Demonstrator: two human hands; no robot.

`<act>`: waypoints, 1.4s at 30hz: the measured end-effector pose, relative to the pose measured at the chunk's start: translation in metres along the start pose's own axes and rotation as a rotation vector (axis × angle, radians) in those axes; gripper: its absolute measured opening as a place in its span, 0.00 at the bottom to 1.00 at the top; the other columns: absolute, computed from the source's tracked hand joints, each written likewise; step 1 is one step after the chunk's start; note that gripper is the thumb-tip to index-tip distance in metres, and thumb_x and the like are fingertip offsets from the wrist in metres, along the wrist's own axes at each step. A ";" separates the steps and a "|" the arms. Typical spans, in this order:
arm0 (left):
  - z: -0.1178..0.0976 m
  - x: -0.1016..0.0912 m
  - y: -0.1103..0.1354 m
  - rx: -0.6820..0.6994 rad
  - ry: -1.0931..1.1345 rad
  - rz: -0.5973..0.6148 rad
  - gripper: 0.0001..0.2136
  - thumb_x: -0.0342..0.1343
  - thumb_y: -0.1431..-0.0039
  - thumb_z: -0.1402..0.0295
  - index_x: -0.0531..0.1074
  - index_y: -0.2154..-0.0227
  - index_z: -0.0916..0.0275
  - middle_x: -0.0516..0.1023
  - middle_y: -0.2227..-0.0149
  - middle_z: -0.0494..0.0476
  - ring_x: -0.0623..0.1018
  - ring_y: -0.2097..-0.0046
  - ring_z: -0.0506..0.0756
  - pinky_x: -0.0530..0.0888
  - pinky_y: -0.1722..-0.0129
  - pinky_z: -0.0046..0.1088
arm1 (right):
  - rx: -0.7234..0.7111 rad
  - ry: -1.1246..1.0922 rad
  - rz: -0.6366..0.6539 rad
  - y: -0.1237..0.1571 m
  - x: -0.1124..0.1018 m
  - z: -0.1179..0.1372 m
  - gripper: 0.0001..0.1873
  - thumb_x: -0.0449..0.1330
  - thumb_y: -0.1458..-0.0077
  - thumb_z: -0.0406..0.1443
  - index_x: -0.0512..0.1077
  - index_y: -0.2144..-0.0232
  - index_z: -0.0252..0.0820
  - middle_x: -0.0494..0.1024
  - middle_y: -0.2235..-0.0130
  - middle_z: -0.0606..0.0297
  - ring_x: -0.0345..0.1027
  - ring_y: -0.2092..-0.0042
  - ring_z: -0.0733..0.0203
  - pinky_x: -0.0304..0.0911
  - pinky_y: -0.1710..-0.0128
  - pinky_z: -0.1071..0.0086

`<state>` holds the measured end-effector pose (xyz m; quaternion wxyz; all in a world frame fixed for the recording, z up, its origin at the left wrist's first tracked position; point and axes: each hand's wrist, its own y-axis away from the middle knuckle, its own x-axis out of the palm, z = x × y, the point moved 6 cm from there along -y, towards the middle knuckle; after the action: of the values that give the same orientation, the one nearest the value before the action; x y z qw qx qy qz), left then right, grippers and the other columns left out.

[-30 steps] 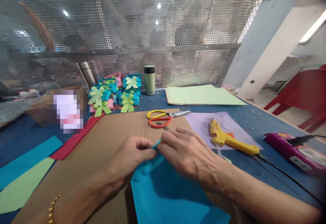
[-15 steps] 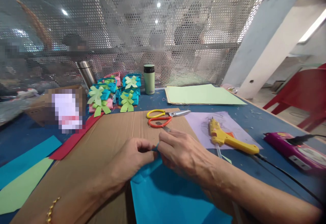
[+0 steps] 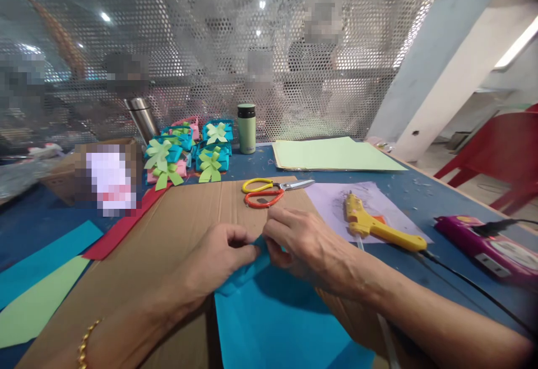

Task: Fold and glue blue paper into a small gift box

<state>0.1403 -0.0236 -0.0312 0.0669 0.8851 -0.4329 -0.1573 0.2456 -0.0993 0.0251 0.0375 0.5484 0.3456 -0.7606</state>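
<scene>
A blue sheet of paper [image 3: 277,324] lies in front of me over brown cardboard [image 3: 168,240], its far edge folded over and raised. My left hand [image 3: 227,254] pinches that folded edge between thumb and fingers. Close beside it, my right hand [image 3: 296,240] is closed on the same edge, its fingertips partly hidden behind the knuckles. Just beyond my hands rest scissors [image 3: 290,186] with one yellow and one red handle loop. To the right, a yellow glue gun [image 3: 378,232] lies on a lilac sheet [image 3: 325,201].
Blue and pink paper pieces with green bows [image 3: 210,162] stand at the back, near a green flask [image 3: 247,131] and a steel bottle [image 3: 143,120]. Pale green sheets [image 3: 336,155] lie back right. A purple power strip [image 3: 483,246] sits right; red paper [image 3: 130,223] lies left.
My right hand has shifted slightly, its fingers drawn up and more curled at the fold. The blue sheet's near right corner has moved a little left. My left hand stays pinched.
</scene>
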 end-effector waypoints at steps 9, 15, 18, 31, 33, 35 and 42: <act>0.003 -0.001 -0.001 -0.049 0.080 -0.030 0.10 0.62 0.56 0.62 0.77 0.73 0.65 0.75 0.75 0.52 0.70 0.74 0.50 0.64 0.74 0.26 | 0.138 -0.060 0.133 0.002 -0.011 -0.010 0.09 0.52 0.36 0.27 0.73 0.64 0.34 0.70 0.65 0.61 0.62 0.67 0.64 0.56 0.68 0.69; 0.002 -0.001 -0.001 -0.026 0.097 -0.010 0.09 0.61 0.54 0.64 0.79 0.72 0.65 0.78 0.73 0.53 0.73 0.72 0.51 0.67 0.72 0.26 | 0.051 0.086 0.184 0.002 -0.005 -0.003 0.13 0.50 0.35 0.28 0.73 0.67 0.34 0.70 0.67 0.60 0.61 0.68 0.61 0.54 0.69 0.67; 0.002 0.000 -0.001 -0.020 0.123 -0.002 0.07 0.62 0.54 0.65 0.77 0.74 0.65 0.76 0.74 0.51 0.71 0.73 0.49 0.65 0.73 0.24 | -0.006 0.159 0.155 0.002 -0.003 0.000 0.13 0.50 0.35 0.28 0.72 0.70 0.35 0.69 0.69 0.61 0.59 0.70 0.61 0.52 0.70 0.67; 0.003 0.006 0.001 -0.023 0.222 0.046 0.11 0.68 0.58 0.64 0.76 0.76 0.66 0.75 0.75 0.50 0.69 0.73 0.49 0.63 0.73 0.24 | -0.145 0.291 0.074 0.000 0.007 0.018 0.16 0.46 0.34 0.27 0.67 0.72 0.38 0.66 0.71 0.62 0.52 0.71 0.58 0.50 0.70 0.64; 0.004 0.006 0.001 -0.037 0.242 0.043 0.11 0.68 0.58 0.64 0.76 0.76 0.66 0.74 0.76 0.50 0.68 0.74 0.49 0.62 0.74 0.24 | -0.146 0.307 0.077 0.001 0.006 0.017 0.15 0.47 0.34 0.27 0.67 0.72 0.38 0.66 0.70 0.62 0.52 0.70 0.59 0.50 0.70 0.64; 0.004 0.006 0.001 -0.051 0.241 0.027 0.11 0.67 0.58 0.63 0.74 0.77 0.66 0.73 0.77 0.50 0.68 0.74 0.49 0.61 0.75 0.24 | -0.138 0.318 0.074 0.002 0.004 0.016 0.13 0.48 0.36 0.26 0.67 0.72 0.38 0.65 0.70 0.62 0.53 0.70 0.59 0.50 0.71 0.65; 0.003 0.003 0.002 -0.051 0.163 0.000 0.11 0.65 0.57 0.62 0.74 0.76 0.66 0.73 0.77 0.51 0.67 0.75 0.49 0.60 0.76 0.24 | -0.063 0.181 0.026 -0.001 -0.002 0.010 0.13 0.49 0.41 0.23 0.64 0.75 0.38 0.63 0.72 0.65 0.50 0.73 0.64 0.47 0.75 0.68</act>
<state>0.1392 -0.0272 -0.0338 0.1246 0.8930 -0.4218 -0.0956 0.2375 -0.1049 0.0293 0.0334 0.6179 0.3642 -0.6961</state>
